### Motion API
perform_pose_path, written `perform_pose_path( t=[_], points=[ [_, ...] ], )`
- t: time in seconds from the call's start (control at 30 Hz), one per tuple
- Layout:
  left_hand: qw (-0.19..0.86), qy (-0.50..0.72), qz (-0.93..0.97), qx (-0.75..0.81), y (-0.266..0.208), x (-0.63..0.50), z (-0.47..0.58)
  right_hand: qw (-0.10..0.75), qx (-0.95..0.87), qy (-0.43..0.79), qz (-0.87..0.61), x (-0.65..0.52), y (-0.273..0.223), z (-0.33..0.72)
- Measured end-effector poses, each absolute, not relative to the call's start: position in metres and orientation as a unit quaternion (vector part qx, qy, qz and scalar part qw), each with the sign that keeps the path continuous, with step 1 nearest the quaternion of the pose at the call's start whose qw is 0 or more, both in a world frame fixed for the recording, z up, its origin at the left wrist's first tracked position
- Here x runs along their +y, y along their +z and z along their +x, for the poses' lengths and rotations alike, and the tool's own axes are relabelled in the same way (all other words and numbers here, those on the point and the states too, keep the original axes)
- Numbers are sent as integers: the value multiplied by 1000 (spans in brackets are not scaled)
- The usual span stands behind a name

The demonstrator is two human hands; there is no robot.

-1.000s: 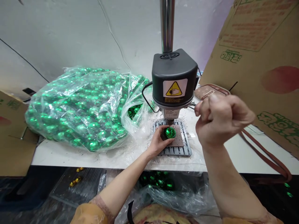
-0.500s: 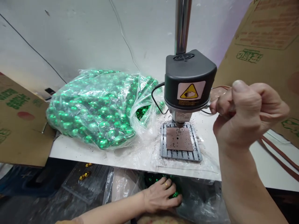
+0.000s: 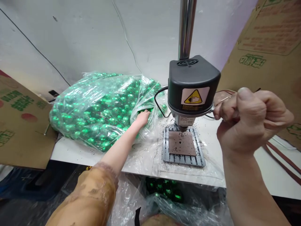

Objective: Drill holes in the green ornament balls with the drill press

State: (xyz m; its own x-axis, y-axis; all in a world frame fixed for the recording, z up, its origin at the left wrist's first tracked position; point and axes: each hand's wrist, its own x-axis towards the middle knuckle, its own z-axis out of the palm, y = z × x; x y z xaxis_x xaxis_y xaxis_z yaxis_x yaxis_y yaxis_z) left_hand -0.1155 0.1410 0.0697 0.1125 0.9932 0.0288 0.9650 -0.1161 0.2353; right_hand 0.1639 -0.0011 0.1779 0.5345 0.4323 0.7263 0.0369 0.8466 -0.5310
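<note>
My left hand (image 3: pixel 143 118) reaches into the mouth of a large clear plastic bag (image 3: pixel 94 106) full of shiny green balls; its fingers are mostly hidden inside. On the right, my right hand (image 3: pixel 251 116) is closed around the feed handle of a small black drill press (image 3: pixel 194 84), with the handle itself mostly covered by the fingers. Under the drill bit lies a brown square board (image 3: pixel 182 144) with a hole in it, on the slotted metal base plate (image 3: pixel 166 153). Dark shavings are scattered on both.
Below the table edge, more green balls (image 3: pixel 164 188) lie in an opened plastic bag. Cardboard boxes stand at the left (image 3: pixel 21 122) and right (image 3: pixel 265 47). A steel column (image 3: pixel 187 28) rises behind the drill head, and a brown strap (image 3: pixel 282 160) lies at the right.
My left hand has moved up from the green balls below the table into the mouth of the bag on the table. My right hand stays on the handle.
</note>
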Motion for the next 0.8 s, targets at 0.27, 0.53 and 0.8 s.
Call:
perform_pose_path(
  t=[0.27,0.53,0.8],
  points=[
    [110,90,752,643,65,159,-126,839,-473,107,-246,0,177,163],
    [218,315,729,567,81,120,-113,841,-472,109,-242,0,175,165],
    [591,513,433,447,62,39,-64,848,-463,110,-233,1,175,162]
  ],
)
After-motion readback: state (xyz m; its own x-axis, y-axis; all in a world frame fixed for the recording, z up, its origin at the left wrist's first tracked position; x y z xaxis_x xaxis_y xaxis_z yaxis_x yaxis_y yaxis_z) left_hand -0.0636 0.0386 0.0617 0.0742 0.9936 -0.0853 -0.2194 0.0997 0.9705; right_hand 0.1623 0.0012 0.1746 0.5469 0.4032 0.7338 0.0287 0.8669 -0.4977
